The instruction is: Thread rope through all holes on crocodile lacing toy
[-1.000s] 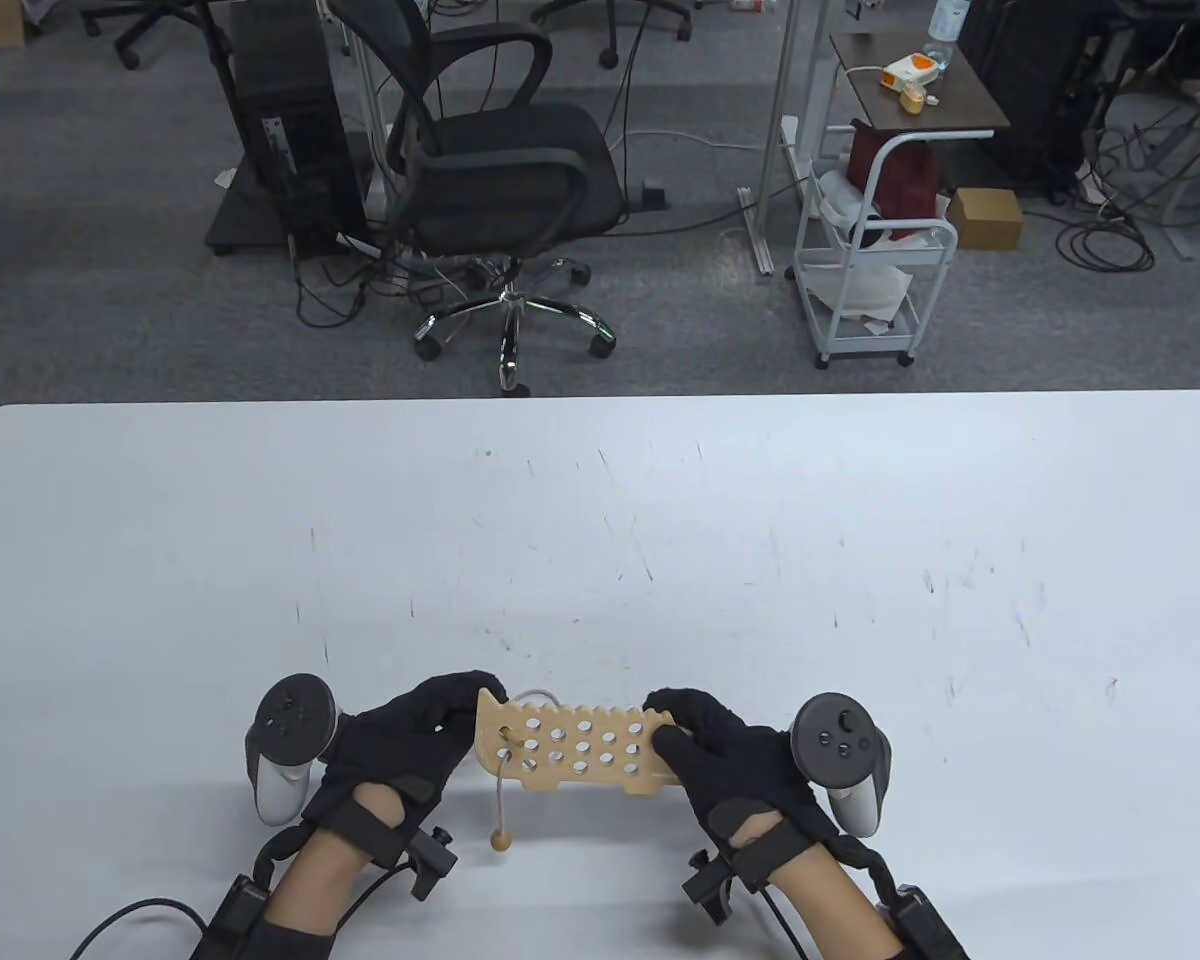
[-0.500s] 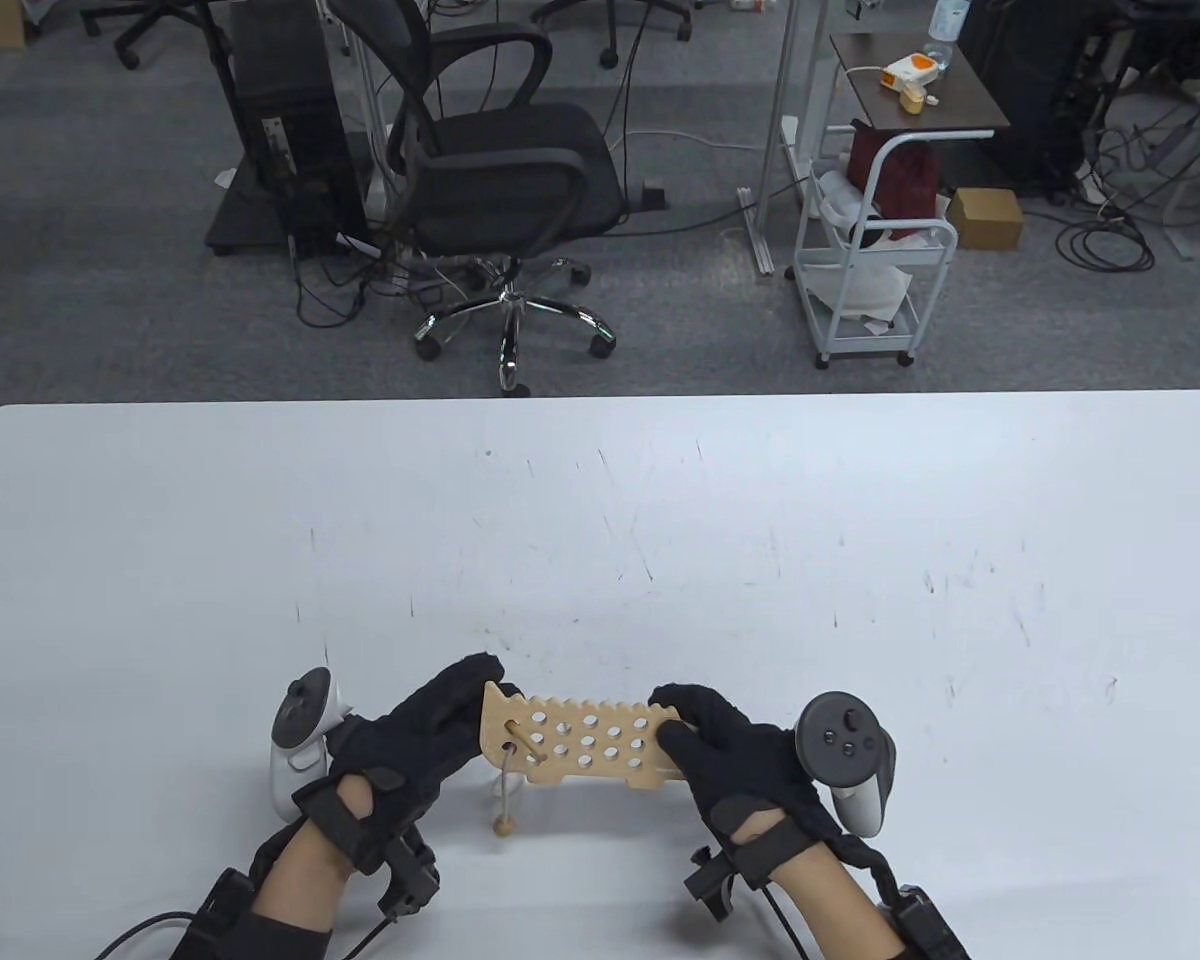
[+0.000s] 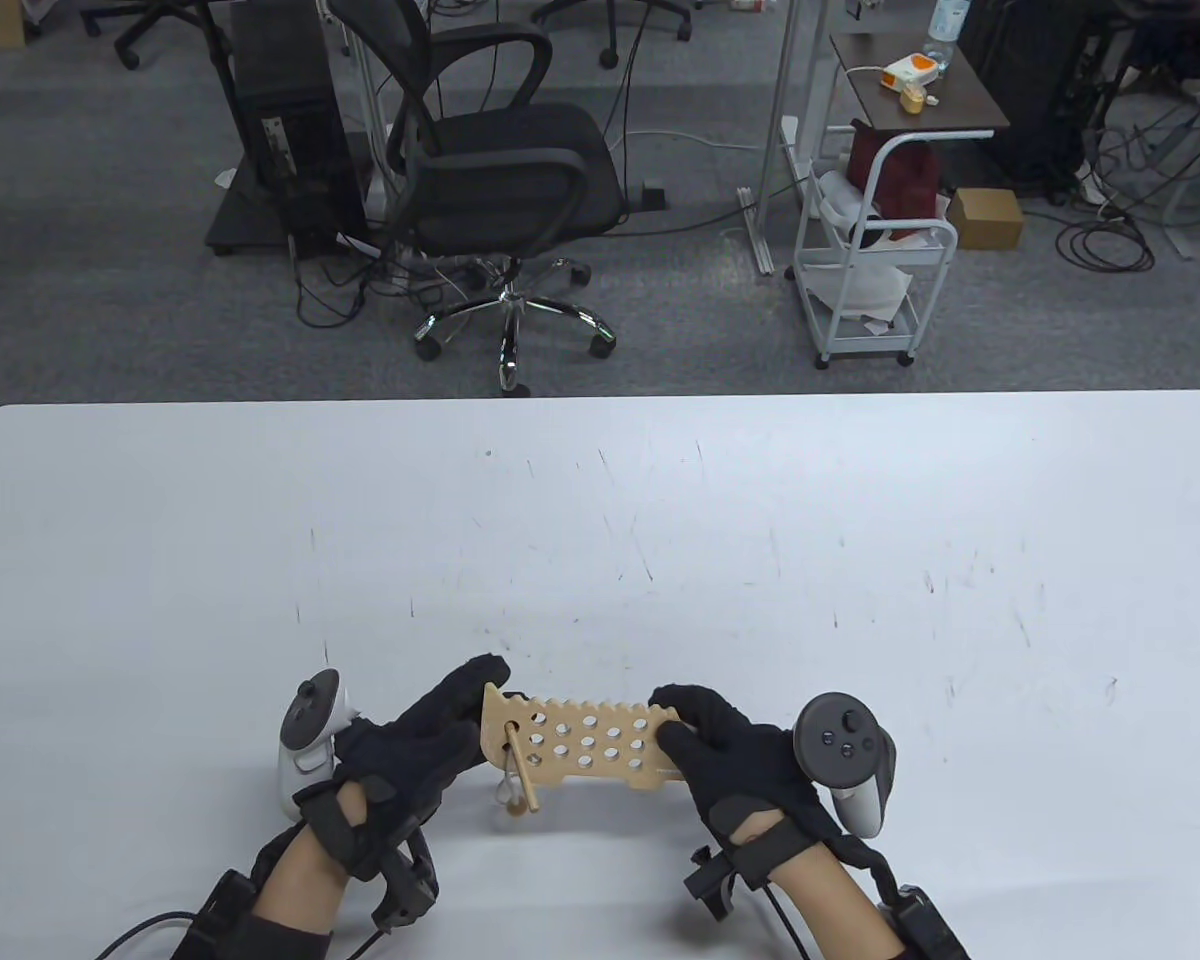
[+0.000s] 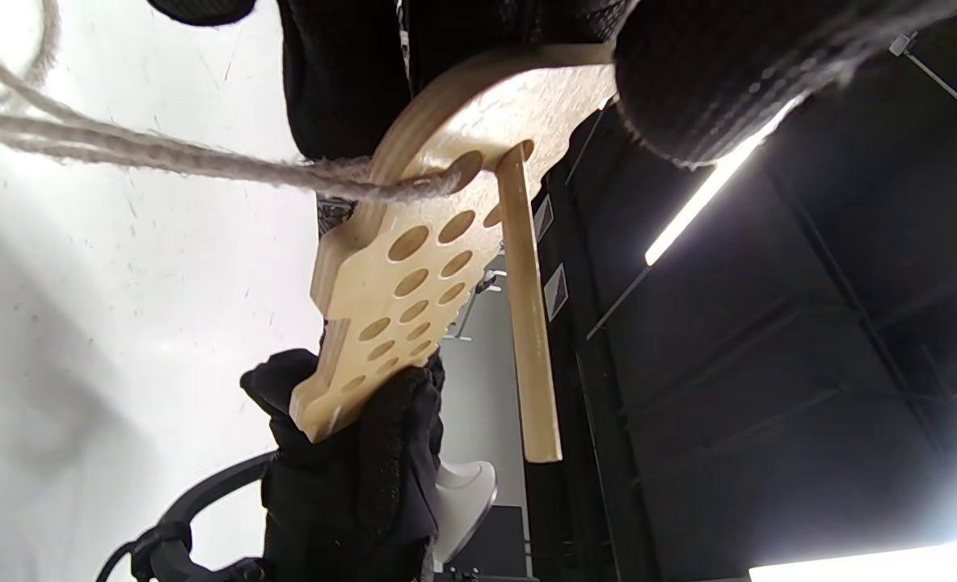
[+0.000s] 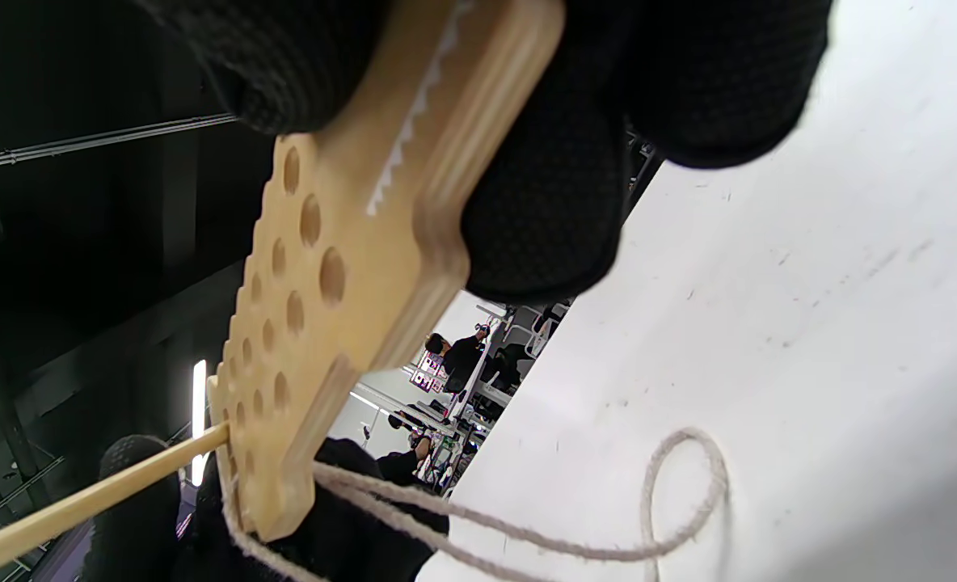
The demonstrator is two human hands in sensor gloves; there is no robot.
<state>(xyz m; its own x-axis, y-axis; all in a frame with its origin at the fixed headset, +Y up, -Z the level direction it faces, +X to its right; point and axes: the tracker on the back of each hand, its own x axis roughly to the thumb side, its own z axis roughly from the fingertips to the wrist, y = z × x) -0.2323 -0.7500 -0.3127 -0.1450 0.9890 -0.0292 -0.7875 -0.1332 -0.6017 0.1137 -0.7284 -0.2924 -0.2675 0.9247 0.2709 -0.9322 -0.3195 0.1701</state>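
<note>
Left hand (image 3: 415,735) grips the toy's (image 3: 585,742) left end above the table (image 3: 660,520); a wooden needle (image 3: 520,770) pokes through a hole there, rope (image 5: 543,541) trailing onto the table; right hand (image 3: 730,750) pinches the toy's right end.

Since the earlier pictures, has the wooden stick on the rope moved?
Yes. The wooden stick has come up through a hole near the left end of the crocodile board and now juts toward the table's near edge; before, it hung below.
</note>
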